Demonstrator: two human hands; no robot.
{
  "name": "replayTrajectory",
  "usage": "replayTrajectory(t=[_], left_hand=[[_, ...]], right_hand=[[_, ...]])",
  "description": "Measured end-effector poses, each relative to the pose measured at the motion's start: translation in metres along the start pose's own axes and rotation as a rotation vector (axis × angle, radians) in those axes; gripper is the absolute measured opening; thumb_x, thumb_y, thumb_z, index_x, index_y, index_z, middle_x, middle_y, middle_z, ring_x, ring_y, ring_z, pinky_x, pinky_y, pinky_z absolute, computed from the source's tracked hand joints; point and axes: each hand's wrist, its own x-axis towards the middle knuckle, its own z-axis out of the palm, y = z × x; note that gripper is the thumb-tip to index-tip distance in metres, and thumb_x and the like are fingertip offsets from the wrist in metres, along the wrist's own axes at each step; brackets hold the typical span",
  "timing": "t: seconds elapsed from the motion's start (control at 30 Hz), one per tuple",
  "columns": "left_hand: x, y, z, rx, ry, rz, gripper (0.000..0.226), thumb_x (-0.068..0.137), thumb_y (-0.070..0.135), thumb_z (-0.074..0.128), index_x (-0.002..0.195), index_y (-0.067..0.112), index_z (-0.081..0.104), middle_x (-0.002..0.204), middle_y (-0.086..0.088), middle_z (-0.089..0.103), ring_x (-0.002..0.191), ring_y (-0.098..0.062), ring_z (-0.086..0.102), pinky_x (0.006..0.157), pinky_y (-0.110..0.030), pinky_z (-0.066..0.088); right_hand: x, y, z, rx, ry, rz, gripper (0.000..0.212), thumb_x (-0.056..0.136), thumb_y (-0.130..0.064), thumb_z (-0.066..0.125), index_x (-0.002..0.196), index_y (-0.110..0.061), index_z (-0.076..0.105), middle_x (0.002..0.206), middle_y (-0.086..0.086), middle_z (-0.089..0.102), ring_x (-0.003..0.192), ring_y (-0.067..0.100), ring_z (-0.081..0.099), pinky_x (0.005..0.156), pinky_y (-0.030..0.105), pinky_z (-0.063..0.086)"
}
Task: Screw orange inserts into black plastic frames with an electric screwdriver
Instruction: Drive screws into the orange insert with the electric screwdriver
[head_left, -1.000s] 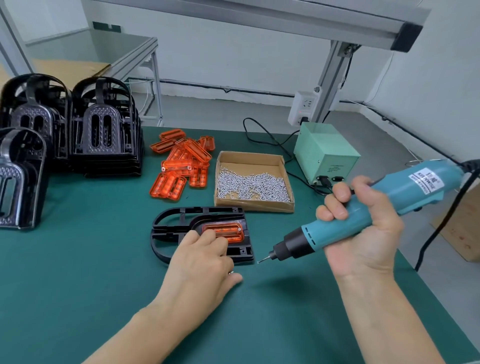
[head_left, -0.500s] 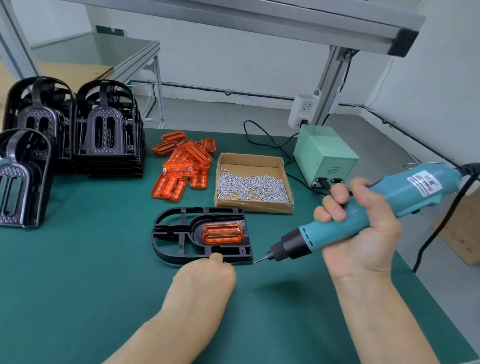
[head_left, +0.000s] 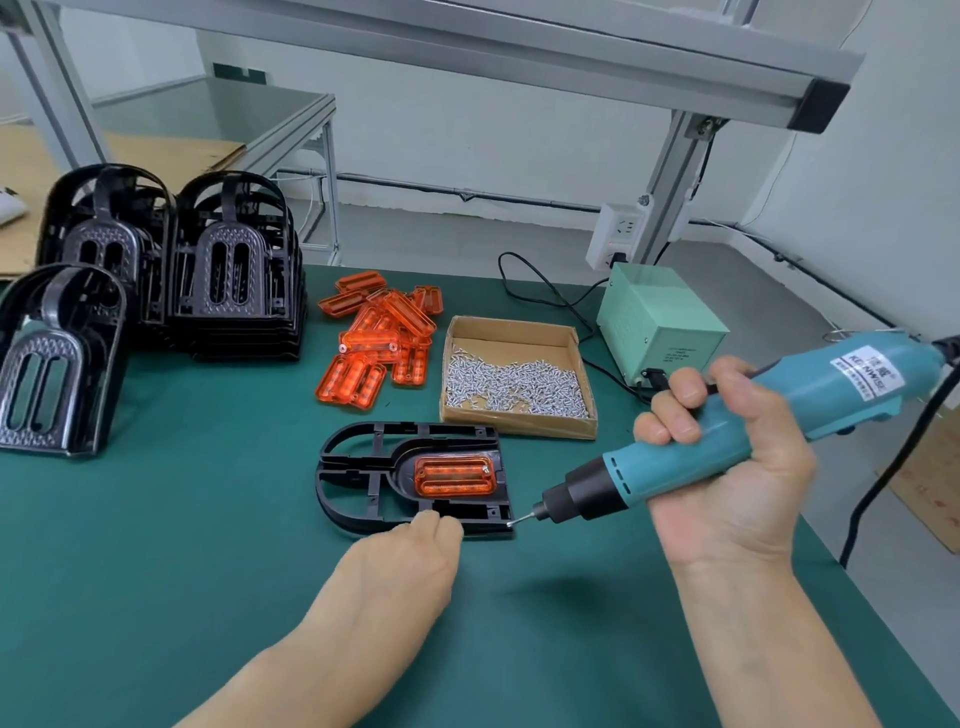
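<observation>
Your right hand (head_left: 727, 467) fingers wrapped round electric screwdriver (head_left: 737, 431), bit tip now touching frame corner at 5 o'clock. Left hand (head_left: 400, 566) has slid back off orange insert (head_left: 453, 475); fingertips (head_left: 428, 522) at near edge of black frame (head_left: 363, 483), whether pinching or just pressing, can't tell. Insert sits seated in frame, table centre. Hold-down gone, so likely ready for screw pickup: screw box (head_left: 519, 379) at 12 o'clock. Spare inserts (head_left: 374, 338) at 11, stacked frames (head_left: 156, 270) at 10.
</observation>
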Motion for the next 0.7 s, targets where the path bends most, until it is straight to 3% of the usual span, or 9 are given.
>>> replayTrajectory(t=[0.07, 0.13, 0.2, 0.27, 0.4, 0.57, 0.7], left_hand=[[-0.007, -0.007, 0.002, -0.418, 0.082, -0.128, 0.023, 0.072, 0.008, 0.071, 0.069, 0.023, 0.053, 0.057, 0.001, 0.043, 0.045, -0.011, 0.043, 0.042, -0.019, 0.039], [-0.006, -0.011, -0.005, -1.095, 0.072, -0.32, 0.022, 0.088, 0.009, 0.061, 0.082, 0.029, 0.069, 0.066, 0.004, 0.06, 0.054, -0.006, 0.053, 0.054, -0.019, 0.048], [-0.001, -0.014, -0.014, -1.574, 0.145, -0.452, 0.021, 0.08, 0.002, 0.067, 0.086, 0.019, 0.078, 0.068, -0.004, 0.065, 0.058, -0.012, 0.059, 0.057, -0.02, 0.052], [0.003, -0.015, -0.023, -1.871, 0.198, -0.542, 0.015, 0.069, 0.009, 0.067, 0.081, 0.008, 0.077, 0.071, -0.012, 0.067, 0.058, -0.015, 0.062, 0.054, -0.021, 0.054], [0.006, -0.01, -0.031, -2.172, 0.209, -0.665, 0.012, 0.066, 0.016, 0.067, 0.071, 0.01, 0.076, 0.072, -0.007, 0.067, 0.057, -0.012, 0.062, 0.047, -0.021, 0.053], [0.009, -0.003, -0.036, -2.467, 0.125, -0.735, 0.01, 0.061, 0.015, 0.072, 0.07, 0.011, 0.075, 0.069, -0.004, 0.059, 0.053, -0.009, 0.054, 0.041, -0.017, 0.048], [0.009, 0.001, -0.039, -2.553, 0.108, -0.72, 0.013, 0.059, 0.01, 0.07, 0.07, 0.007, 0.075, 0.069, -0.007, 0.062, 0.053, -0.01, 0.058, 0.044, -0.017, 0.051]], right_hand=[[0.001, 0.0, 0.002, 0.009, 0.003, -0.008, 0.007, 0.079, -0.016, 0.049, 0.074, -0.021, 0.047, 0.065, -0.004, 0.047, 0.047, 0.008, 0.039, 0.05, 0.019, 0.04], [0.002, -0.001, 0.007, 0.026, 0.001, -0.023, 0.005, 0.079, -0.017, 0.048, 0.076, -0.021, 0.047, 0.065, -0.005, 0.047, 0.047, 0.008, 0.039, 0.05, 0.019, 0.039], [0.003, -0.001, 0.015, 0.046, -0.007, -0.04, 0.004, 0.08, -0.019, 0.048, 0.077, -0.02, 0.047, 0.066, -0.004, 0.048, 0.048, 0.008, 0.039, 0.05, 0.019, 0.04], [0.004, -0.001, 0.024, 0.074, -0.027, -0.058, 0.005, 0.082, -0.021, 0.047, 0.077, -0.02, 0.048, 0.066, -0.004, 0.05, 0.049, 0.009, 0.042, 0.052, 0.019, 0.041], [0.004, 0.0, 0.042, 0.123, -0.102, -0.082, 0.018, 0.087, -0.025, 0.042, 0.073, -0.021, 0.053, 0.065, -0.004, 0.052, 0.046, 0.008, 0.043, 0.05, 0.019, 0.042], [0.001, 0.003, 0.059, 0.103, -0.18, -0.131, 0.016, 0.085, -0.023, 0.041, 0.073, -0.02, 0.05, 0.063, -0.003, 0.05, 0.042, 0.007, 0.04, 0.047, 0.019, 0.039], [0.0, 0.004, 0.062, 0.081, -0.18, -0.151, 0.014, 0.083, -0.022, 0.04, 0.072, -0.02, 0.049, 0.062, -0.003, 0.049, 0.041, 0.008, 0.039, 0.046, 0.019, 0.037]])
